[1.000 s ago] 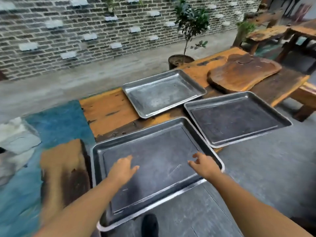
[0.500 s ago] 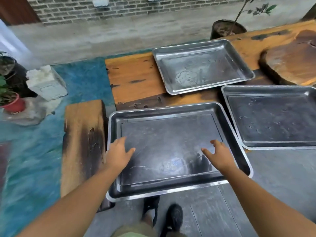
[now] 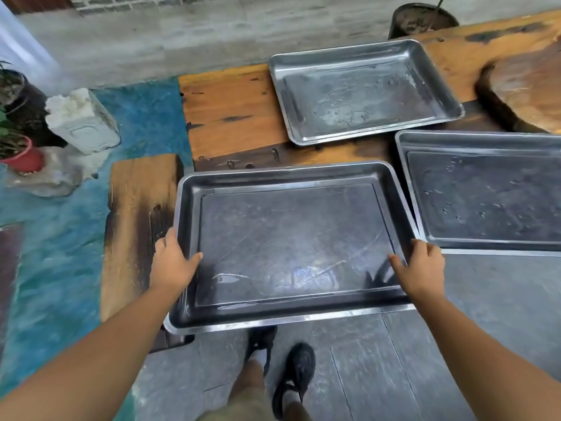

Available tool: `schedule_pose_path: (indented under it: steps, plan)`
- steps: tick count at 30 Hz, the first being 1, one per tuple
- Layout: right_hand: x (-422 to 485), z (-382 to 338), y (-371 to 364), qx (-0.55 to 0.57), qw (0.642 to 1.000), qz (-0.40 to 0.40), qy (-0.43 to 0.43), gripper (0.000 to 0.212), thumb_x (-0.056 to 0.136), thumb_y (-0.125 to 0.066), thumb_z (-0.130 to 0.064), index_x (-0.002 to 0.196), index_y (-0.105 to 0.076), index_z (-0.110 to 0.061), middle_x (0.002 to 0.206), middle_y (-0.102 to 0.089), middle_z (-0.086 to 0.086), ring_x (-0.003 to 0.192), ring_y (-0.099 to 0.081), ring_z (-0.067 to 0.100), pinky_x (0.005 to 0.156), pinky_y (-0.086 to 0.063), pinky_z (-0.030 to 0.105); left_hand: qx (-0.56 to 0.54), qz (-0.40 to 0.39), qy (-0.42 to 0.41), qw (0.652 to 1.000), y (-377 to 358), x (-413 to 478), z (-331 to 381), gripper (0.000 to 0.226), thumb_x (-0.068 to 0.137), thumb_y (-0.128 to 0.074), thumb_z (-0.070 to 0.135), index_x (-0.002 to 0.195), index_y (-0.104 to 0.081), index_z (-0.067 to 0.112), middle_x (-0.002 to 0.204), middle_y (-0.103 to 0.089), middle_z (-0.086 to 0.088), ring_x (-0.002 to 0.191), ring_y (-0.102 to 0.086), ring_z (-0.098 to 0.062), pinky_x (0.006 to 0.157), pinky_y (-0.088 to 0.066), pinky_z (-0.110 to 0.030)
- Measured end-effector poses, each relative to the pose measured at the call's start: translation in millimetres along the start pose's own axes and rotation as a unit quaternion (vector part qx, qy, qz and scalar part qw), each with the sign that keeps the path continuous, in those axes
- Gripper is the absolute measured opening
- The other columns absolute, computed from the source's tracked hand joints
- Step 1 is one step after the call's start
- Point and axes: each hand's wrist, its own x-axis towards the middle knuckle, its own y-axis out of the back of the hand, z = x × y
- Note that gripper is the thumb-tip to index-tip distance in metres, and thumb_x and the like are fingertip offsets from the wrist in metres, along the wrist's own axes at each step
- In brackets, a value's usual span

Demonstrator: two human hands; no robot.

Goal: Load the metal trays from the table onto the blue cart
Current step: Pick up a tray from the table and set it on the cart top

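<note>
Outdoor courtyard, brick wall (image 3: 127,0), rustic wooden table (image 3: 230,110), potted plant (image 3: 18,147)

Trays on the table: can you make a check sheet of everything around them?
Surface: wooden table, worn, dark patches.
Job's things: near tray overhangs the table edge; far tray and right tray lie flat. Blue cart not seen.
Clutter: wood slab on the table.
Grips: left hand and right hand each clasp a side rim of the near tray.
Cables: nothing seen.
Surroundings: bench, red pot, white block.
</note>
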Motion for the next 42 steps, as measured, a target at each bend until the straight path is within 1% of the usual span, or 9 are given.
schedule_pose_path:
  steps: [6,10,12,19,23,28,33,38,42]
  plan:
    - [5.7,6.0,-6.5,-0.016,0.997,-0.002,-0.069,0.06,0.085,-0.068,-0.038,0.126,-0.047,0.002,0.132,-0.042,0.028,0.121,-0.043,0.047,0.1,-0.04,0.055,0.03,0.025,0.041,0.998,-5.7,13.4,-6.6,0.059,0.085,-0.068,0.025,0.132,-0.039,0.003,0.124,-0.057,-0.024,0.112,-0.056,-0.046,0.088,-0.049,-0.052]
    - [12.8,6.1,-8.2,-0.035,0.995,0.012,-0.093,0.059,0.086,-0.067,-0.037,0.124,-0.047,0.004,0.129,-0.046,0.03,0.12,-0.044,0.048,0.098,-0.041,0.056,0.048,0.056,0.065,0.995,-6.9,18.9,-14.7,0.015,0.086,-0.063,0.012,0.094,-0.059,0.001,0.099,-0.065,-0.027,0.096,-0.06,-0.047,0.08,-0.051,-0.049]
    - [14.2,4.3,-9.0,-0.041,0.993,0.004,-0.11,0.057,0.086,-0.066,-0.036,0.124,-0.048,0.004,0.129,-0.045,0.03,0.119,-0.045,0.048,0.097,-0.041,0.056,0.046,0.057,0.074,0.995,-5.3,20.7,-21.3,0.008,0.086,-0.06,0.007,0.089,-0.062,0.0,0.096,-0.066,-0.028,0.094,-0.061,-0.048,0.079,-0.051,-0.049]
    - [8.6,-13.3,-24.3,0.013,0.994,-0.012,-0.112,0.043,0.089,-0.064,-0.027,0.119,-0.05,0.0,0.126,-0.048,0.031,0.113,-0.05,0.05,0.096,-0.041,0.053,0.04,0.054,0.108,0.992,15.9,30.1,-51.1,0.013,0.083,-0.057,0.002,0.093,-0.065,-0.001,0.09,-0.066,-0.027,0.089,-0.061,-0.046,0.069,-0.044,-0.038]
    - [20.4,-22.8,-28.6,0.031,0.994,-0.015,-0.107,0.033,0.088,-0.063,-0.026,0.101,-0.053,0.003,0.108,-0.061,0.03,0.103,-0.058,0.047,0.085,-0.045,0.047,0.008,0.056,0.107,0.993,27.8,48.1,-68.8,0.012,0.085,-0.067,0.016,0.083,-0.065,0.004,0.089,-0.068,-0.026,0.092,-0.063,-0.045,0.079,-0.05,-0.042]
    - [37.6,-22.8,-30.1,0.048,0.993,-0.023,-0.101,0.027,0.089,-0.063,-0.022,0.102,-0.065,0.002,0.102,-0.068,0.025,0.101,-0.061,0.043,0.085,-0.046,0.042,-0.082,0.045,0.132,0.987,28.6,79.4,-78.8,0.013,0.083,-0.072,0.014,0.085,-0.062,0.006,0.08,-0.06,-0.011,0.08,-0.055,-0.026,0.075,-0.042,-0.031]
    - [41.8,-22.0,-35.1,0.076,0.987,0.001,-0.143,0.016,0.085,-0.063,-0.013,0.081,-0.068,0.002,0.076,-0.063,0.024,0.085,-0.063,0.043,0.075,-0.046,0.039,-0.097,0.033,0.14,0.985,27.5,97.4,-77.4,0.034,0.08,-0.073,0.011,0.062,-0.045,0.016,0.058,-0.049,-0.006,0.062,-0.048,-0.026,0.066,-0.038,-0.029]
    - [28.9,-16.5,-33.7,0.13,0.972,0.026,-0.193,0.016,0.085,-0.066,-0.016,0.091,-0.072,-0.002,0.087,-0.067,0.021,0.093,-0.064,0.042,0.085,-0.048,0.04,-0.122,0.058,0.126,0.983,36.9,106.6,-59.9,0.037,0.081,-0.071,0.01,0.058,-0.043,0.016,0.053,-0.045,0.001,0.049,-0.04,-0.017,0.06,-0.035,-0.029]
    - [29.0,-14.1,-16.1,0.203,0.955,0.05,-0.213,0.01,0.083,-0.067,-0.017,0.088,-0.071,-0.009,0.076,-0.065,0.011,0.076,-0.064,0.029,0.078,-0.051,0.039,-0.155,0.064,0.084,0.982,57.0,120.6,-30.4,0.032,0.08,-0.071,0.01,0.058,-0.048,0.017,0.054,-0.049,0.003,0.048,-0.042,-0.015,0.055,-0.035,-0.028]
